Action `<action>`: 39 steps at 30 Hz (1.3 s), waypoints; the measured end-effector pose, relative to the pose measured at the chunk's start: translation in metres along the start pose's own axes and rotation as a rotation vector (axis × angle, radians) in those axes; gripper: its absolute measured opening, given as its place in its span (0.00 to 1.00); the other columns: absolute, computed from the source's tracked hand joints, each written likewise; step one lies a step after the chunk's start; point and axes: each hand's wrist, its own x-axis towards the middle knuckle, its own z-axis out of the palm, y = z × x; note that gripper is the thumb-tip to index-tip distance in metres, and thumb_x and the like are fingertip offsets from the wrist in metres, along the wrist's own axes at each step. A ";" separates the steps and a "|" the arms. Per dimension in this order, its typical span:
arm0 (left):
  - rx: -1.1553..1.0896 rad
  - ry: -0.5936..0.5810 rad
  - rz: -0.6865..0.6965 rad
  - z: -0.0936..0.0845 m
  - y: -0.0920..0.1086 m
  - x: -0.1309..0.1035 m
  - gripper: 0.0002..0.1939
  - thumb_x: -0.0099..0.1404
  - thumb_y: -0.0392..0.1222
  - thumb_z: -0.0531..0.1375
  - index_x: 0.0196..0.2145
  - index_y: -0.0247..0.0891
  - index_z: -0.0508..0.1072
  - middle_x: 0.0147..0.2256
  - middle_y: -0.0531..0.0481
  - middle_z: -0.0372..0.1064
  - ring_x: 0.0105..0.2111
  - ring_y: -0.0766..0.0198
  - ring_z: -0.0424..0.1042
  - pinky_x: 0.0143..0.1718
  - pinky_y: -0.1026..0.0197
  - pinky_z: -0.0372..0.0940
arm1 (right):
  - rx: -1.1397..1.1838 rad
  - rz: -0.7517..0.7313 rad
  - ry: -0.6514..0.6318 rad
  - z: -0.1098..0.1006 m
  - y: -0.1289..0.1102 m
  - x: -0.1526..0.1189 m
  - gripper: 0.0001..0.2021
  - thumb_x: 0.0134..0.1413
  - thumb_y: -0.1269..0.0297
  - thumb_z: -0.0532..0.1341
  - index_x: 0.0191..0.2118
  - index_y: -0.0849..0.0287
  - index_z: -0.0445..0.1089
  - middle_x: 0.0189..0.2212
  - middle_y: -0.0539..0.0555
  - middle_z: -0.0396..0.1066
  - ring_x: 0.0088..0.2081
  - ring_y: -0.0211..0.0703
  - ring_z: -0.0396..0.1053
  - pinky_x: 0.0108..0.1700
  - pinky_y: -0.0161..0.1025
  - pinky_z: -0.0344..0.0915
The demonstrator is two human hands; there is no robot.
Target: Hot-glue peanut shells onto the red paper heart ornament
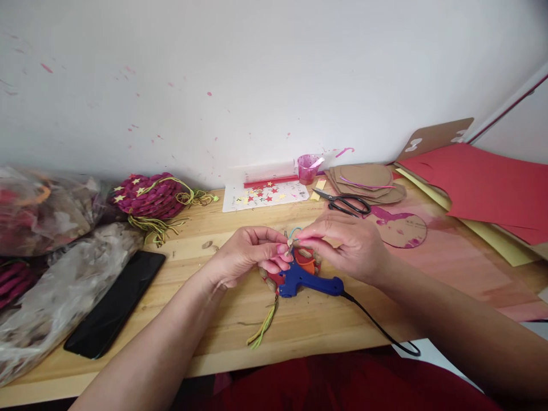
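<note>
My left hand (261,254) and my right hand (351,242) meet above the table, thumbs and fingertips pinched together. Between them is a small pale piece (290,243), too small and covered to identify. Just below the fingers lies a blue glue gun (312,282) with an orange trigger and a black cord. The gun rests over a red round piece (271,282) edged with tan shell-like bits, which it and my hands partly hide. A yellow-green thread tassel (264,328) hangs from that piece toward the table's front edge.
Black-handled scissors (349,204), cardboard pieces (368,185) and a pink-stained cup (307,168) stand behind. White paper (231,197) bears small stars. Left are a phone (117,302), plastic bags (81,279) and purple star-trimmed pieces (156,197); right, red sheets (492,188).
</note>
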 end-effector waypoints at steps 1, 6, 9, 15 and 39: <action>-0.033 0.024 0.017 -0.001 0.002 0.000 0.18 0.50 0.43 0.79 0.35 0.31 0.80 0.29 0.44 0.80 0.26 0.64 0.80 0.26 0.70 0.74 | -0.066 0.042 0.045 -0.002 0.001 0.001 0.05 0.64 0.71 0.65 0.42 0.55 0.78 0.33 0.53 0.81 0.36 0.44 0.76 0.43 0.41 0.72; -0.206 0.122 0.181 -0.009 0.012 0.001 0.20 0.47 0.42 0.80 0.32 0.31 0.78 0.28 0.48 0.77 0.27 0.66 0.77 0.28 0.68 0.74 | -0.181 0.179 -0.101 -0.011 -0.005 0.003 0.06 0.58 0.61 0.70 0.33 0.54 0.75 0.31 0.53 0.79 0.41 0.52 0.74 0.48 0.50 0.66; -0.257 0.151 0.251 -0.016 0.015 0.002 0.19 0.48 0.43 0.79 0.29 0.31 0.76 0.26 0.50 0.74 0.25 0.69 0.74 0.26 0.70 0.72 | -0.065 0.364 -0.518 -0.010 -0.017 -0.001 0.14 0.54 0.54 0.71 0.39 0.55 0.71 0.32 0.52 0.76 0.33 0.48 0.72 0.35 0.42 0.64; -0.293 0.175 0.320 -0.023 0.018 0.004 0.20 0.48 0.44 0.79 0.27 0.33 0.73 0.26 0.52 0.72 0.25 0.71 0.72 0.25 0.71 0.71 | -0.013 0.476 -0.737 -0.007 -0.028 -0.003 0.20 0.45 0.61 0.75 0.39 0.55 0.66 0.38 0.53 0.74 0.38 0.50 0.72 0.36 0.41 0.63; -0.281 0.174 0.330 -0.027 0.017 0.006 0.19 0.49 0.44 0.78 0.28 0.32 0.74 0.26 0.51 0.71 0.26 0.70 0.72 0.26 0.70 0.70 | -0.192 0.344 -0.517 -0.003 -0.017 -0.031 0.22 0.52 0.77 0.56 0.53 0.55 0.67 0.43 0.59 0.75 0.40 0.53 0.77 0.40 0.47 0.72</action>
